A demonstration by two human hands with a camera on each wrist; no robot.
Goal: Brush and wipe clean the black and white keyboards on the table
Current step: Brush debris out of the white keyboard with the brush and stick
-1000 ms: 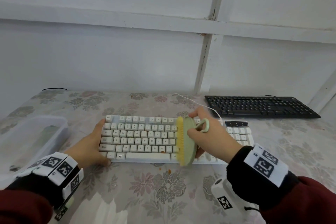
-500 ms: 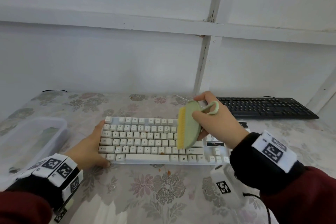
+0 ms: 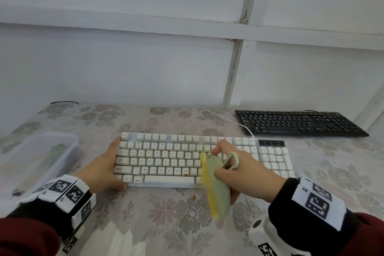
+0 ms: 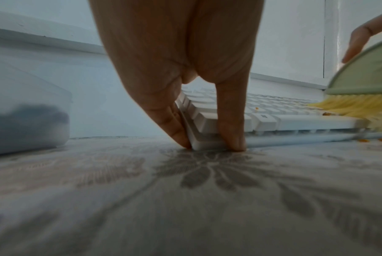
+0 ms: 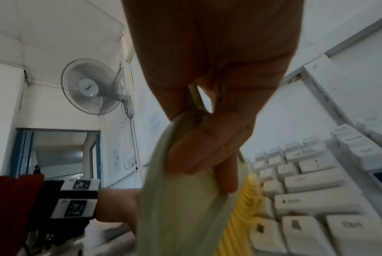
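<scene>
**Brush at the front edge of the white board, stroke lined up front-to-back**

Crumbs first, since they're nearest: a few orange crumbs (image 3: 188, 196) sit on the floral tabletop (image 3: 145, 224) just off the front edge of the white keyboard (image 3: 166, 158), and at least one more spot is stuck down among the bottom-row keys.

Right hand (image 3: 245, 174) is curled tight around the green brush (image 3: 218, 189), fingers over its back and the little loop handle poking out by the knuckles. Yellow bristles face left. The brush's long axis runs front-to-back, so it crosses the key rows instead of lying along them. Its near end overhangs the front edge; its far end is over the middle rows, roughly where the letter block ends.

Left hand (image 3: 106, 166) pinches the keyboard's left front corner, thumb on the front edge and fingers down the side, tips touching the tabletop. Looks like pure bracing to me.

So the unbrushed letter keys lie to the left of the bristles, between the two hands. My guess is the next pass wants to start at the far rows again, a bit further left.

Off to the left is a clear plastic bin (image 3: 37, 162). Far right, near the wall, the black keyboard (image 3: 299, 123) lies well apart from both hands, closer to the right one. Can't tell whether it has been cleaned.
</scene>
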